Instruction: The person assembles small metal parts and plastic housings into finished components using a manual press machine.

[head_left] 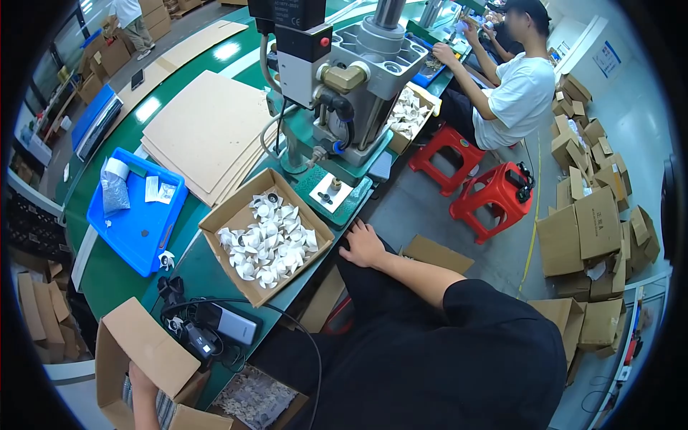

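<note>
Left hand (142, 380) down inside open carton (109, 380), fingers hidden behind flap (149, 344); cannot tell whether wide, narrow or holding

Grey pieces (166, 410) in same carton, beside left hand, partly covered

Right hand (363, 245) flat on dark-clothed leg (358, 276) by bench edge, fingers somewhat spread, nothing seen in it

White bladed parts (269, 240) heaped in shallow box (233, 269), near press (365, 79)

Step, by judgement: picking from carton

Next move probably calls for sure finger hold, lift clear of flap
</note>
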Motion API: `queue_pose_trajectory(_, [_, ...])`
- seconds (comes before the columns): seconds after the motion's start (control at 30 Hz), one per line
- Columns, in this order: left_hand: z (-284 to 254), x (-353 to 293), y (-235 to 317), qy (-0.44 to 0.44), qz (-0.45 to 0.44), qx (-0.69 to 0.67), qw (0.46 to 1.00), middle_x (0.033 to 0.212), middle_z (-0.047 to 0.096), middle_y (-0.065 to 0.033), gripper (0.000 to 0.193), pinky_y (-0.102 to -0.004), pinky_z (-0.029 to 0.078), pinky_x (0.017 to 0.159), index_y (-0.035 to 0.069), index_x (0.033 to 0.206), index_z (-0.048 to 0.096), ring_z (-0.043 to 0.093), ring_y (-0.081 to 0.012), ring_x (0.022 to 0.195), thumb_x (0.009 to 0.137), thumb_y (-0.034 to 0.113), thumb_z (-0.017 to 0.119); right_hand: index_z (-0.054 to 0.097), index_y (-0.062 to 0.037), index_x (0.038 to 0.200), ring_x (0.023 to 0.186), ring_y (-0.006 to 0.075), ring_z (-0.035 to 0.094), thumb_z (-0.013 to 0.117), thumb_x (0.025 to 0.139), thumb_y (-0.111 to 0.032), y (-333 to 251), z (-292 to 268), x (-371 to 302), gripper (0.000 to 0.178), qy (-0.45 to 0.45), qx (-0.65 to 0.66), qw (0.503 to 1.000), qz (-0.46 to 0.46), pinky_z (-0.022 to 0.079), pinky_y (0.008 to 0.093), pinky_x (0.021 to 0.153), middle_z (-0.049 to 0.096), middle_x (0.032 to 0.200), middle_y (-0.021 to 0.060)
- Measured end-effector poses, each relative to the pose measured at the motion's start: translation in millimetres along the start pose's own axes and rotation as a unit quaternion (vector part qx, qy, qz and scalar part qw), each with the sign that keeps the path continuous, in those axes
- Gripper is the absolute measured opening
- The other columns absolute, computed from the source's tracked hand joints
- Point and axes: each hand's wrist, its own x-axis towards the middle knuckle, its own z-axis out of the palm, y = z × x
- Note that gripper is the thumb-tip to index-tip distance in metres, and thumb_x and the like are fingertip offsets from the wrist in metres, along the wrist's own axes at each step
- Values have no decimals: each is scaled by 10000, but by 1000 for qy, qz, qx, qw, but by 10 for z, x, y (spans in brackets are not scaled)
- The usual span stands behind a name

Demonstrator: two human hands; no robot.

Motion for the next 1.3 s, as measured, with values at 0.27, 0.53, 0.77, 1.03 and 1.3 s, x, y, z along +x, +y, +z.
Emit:
queue_pose_trajectory(0.27, [-287, 17, 55, 51, -34, -67, 996, 1009, 663, -177, 249, -359, 504, 821, -21, 1109, 596, 655, -316, 947, 900, 112, 569, 580, -22, 1223, 1284, 358, 376, 587, 806, -398, -41, 19, 5, 562, -16, 4, 1000, -1, 336, 450, 1032, 470, 1338, 207])
queue_pose_trajectory(0.53, [-752, -586, -794, 367, -151, 19, 918, 880, 583, -56, 272, -313, 516, 622, 1, 1146, 554, 573, -171, 723, 1015, 214, 447, 571, -49, 1237, 1282, 348, 368, 593, 804, -384, -36, 14, -47, 549, 22, 26, 999, -20, 334, 452, 1035, 467, 1334, 194])
queue_pose_trajectory(0.77, [-1212, -25, 1379, 513, -213, -533, 638, 785, 447, -51, 363, -172, 420, 353, 49, 1259, 448, 465, -58, 543, 1032, 329, 395, 622, -95, 1147, 1146, 337, 501, 618, 803, -320, 101, 73, -141, 411, 144, 25, 986, -74, 424, 454, 907, 561, 1201, 137])
queue_pose_trajectory(1.03, [-257, 24, 2629, 154, 58, -871, 462, 733, 417, -69, 359, -323, 485, 266, 20, 1069, 439, 451, -155, 510, 1032, 366, 354, 653, -39, 858, 594, 256, 610, 673, 758, -98, -1056, -1447, -1021, 117, 121, 403, 790, -446, 486, 314, 516, 610, 716, 76])
queue_pose_trajectory(1.3, [675, 909, 3950, 76, -256, -769, 582, 642, 489, -28, 365, -215, 338, 301, 44, 983, 529, 431, -97, 418, 1023, 376, 383, 395, 11, 1348, 1219, 395, 445, 815, 673, -217, -1054, -2168, -854, 828, 93, 436, 769, -458, 397, 428, 1006, 425, 1338, 227])
